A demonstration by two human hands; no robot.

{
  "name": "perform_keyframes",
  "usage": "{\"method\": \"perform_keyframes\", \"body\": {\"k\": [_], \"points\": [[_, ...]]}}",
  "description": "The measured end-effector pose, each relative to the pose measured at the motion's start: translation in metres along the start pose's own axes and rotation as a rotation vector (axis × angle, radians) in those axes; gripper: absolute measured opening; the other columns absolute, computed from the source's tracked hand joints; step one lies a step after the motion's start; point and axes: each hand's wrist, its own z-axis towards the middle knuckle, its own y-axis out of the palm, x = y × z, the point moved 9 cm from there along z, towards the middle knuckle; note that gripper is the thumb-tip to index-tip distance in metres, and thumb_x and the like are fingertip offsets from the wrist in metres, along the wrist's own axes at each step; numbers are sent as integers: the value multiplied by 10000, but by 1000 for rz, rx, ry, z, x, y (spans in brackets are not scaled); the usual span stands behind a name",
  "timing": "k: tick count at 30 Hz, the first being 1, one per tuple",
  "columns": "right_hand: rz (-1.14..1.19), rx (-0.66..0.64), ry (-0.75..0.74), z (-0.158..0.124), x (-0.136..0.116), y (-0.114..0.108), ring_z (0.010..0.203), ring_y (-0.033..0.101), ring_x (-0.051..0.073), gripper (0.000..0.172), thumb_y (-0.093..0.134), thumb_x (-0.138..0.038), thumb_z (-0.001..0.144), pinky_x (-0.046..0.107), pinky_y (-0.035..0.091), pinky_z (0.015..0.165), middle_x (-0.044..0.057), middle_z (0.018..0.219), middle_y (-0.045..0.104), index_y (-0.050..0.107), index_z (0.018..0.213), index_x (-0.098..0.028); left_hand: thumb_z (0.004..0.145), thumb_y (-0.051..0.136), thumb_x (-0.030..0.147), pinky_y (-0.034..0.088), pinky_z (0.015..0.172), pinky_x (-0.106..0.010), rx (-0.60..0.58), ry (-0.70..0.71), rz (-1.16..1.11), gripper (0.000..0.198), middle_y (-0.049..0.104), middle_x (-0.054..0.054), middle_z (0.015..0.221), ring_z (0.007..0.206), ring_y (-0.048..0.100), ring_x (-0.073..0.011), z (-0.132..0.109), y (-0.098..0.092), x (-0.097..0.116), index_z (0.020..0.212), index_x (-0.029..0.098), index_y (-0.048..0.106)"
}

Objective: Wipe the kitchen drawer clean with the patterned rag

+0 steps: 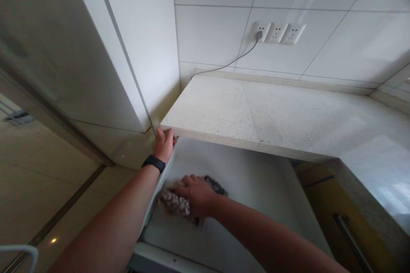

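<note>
– Cloth (174,204), bunched and speckled, sits under my right hand (195,194). The fingers curl over it and grasp it, pressing it onto the floor of the white tray (250,183), near its left wall.
– And the other hand?
– My left hand (164,143) is clenched on the tray's left rim, right at the corner where the table (272,111) overhangs it.
– What could go wrong from here?
– I judge the left fingers most at risk. They lie just beneath the table's front edge, so if the tray slid back they could be pinched between rim and stone. My right hand could also knock that edge on a stroke that runs far back. One end of the cloth pokes out loose past my fingers and could slip from the grip.
– What is in the tray?
– What shows in it is the cloth, with my hand on top. Whether it is a drawer or an appliance's top I cannot tell, because its back part is hidden under the table.
– Anything on the wall?
– A cable (224,65) runs from the sockets (277,33) down to the table's far left corner, well apart from both hands.
</note>
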Motion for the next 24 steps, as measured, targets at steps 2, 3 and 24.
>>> {"method": "perform_keyframes", "body": {"k": [2, 3, 24], "points": [[8, -46, -118, -9, -26, 9, 969, 527, 281, 674, 731, -566, 681, 414, 456, 804, 69, 1146, 544, 553, 1310, -400, 992, 431, 496, 561, 636, -254, 0, -10, -24, 380, 558, -109, 1261, 755, 659, -123, 0, 0, 0, 1260, 237, 354], [15, -55, -138, -13, -29, 11, 963, 527, 277, 663, 725, -574, 687, 410, 454, 799, 66, 1142, 542, 555, 1304, -402, 992, 436, 492, 563, 630, -256, 0, -15, -41, 377, 548, -115, 1277, 754, 662, -122, 0, 0, -1, 1256, 237, 353], [21, 45, 334, -38, 74, -22, 1076, 502, 297, 705, 759, -441, 690, 411, 408, 917, 105, 1227, 522, 542, 1349, -318, 981, 456, 474, 532, 524, -207, 24, -1, -58, 381, 562, -73, 1227, 605, 632, -68, 4, 1, -5, 1265, 246, 344]]}}
